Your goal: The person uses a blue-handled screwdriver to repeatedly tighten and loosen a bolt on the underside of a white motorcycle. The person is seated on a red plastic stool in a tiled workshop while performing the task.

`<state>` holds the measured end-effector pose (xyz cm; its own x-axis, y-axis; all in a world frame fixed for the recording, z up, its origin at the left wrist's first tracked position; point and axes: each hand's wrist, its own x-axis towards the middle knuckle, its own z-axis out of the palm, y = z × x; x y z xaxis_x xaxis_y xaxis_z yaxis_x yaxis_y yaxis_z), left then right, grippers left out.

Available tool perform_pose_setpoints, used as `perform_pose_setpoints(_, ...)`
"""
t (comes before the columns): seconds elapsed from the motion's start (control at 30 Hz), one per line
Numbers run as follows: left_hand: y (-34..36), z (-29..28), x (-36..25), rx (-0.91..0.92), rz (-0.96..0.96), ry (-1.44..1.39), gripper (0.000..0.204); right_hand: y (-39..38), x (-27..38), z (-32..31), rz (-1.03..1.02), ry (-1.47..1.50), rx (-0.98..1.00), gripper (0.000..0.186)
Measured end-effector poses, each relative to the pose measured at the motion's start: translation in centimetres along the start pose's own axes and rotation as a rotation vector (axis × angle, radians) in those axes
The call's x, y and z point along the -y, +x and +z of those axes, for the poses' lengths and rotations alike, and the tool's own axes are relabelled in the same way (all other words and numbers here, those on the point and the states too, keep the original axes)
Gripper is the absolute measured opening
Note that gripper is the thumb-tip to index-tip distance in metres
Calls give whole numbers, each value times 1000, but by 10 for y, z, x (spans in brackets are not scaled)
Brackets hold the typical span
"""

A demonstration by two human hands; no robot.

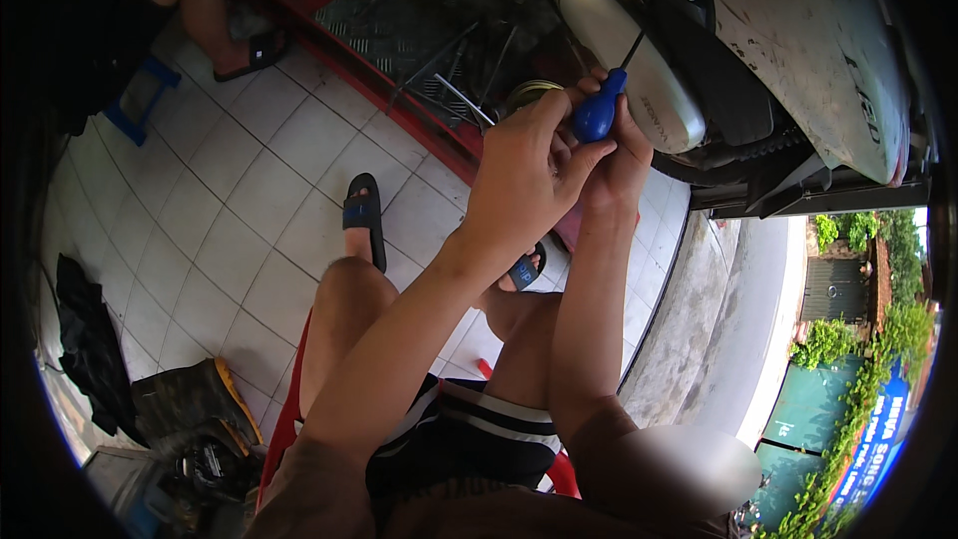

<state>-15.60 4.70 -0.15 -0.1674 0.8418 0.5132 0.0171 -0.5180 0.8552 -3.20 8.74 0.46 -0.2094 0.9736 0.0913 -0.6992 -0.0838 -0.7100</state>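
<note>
My right hand [626,165] clasps the blue-handled tool [596,118] in front of the silver cover [599,20], my left hand [521,158] alongside, its closure I cannot tell, in what I judge a tool-positioning step calling for steady aim.

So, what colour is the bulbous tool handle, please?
The bulbous tool handle is blue, best seen in the head view.

On my feed I read the screwdriver [607,90] as a smooth, glossy plastic handle [594,118] with a thin metal shank [635,46]. The motorbike [788,30] wears a satin metal side cover [667,110] and scuffed body panels [828,80]. I see glazed floor tiles [235,190], matt sandals [367,218], cloth shorts [464,454] and raised-tread platform metal [354,20].
</note>
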Motion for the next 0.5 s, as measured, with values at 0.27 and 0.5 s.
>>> perform_pose_setpoints(0.27,7,-10,-9,83,114,153,27,3,18,-4,-28,-176,-179,30)
perform_pose_setpoints(0.5,3,-1,-2,-30,-108,-171,31,14,8,-5,9,-97,-19,35)
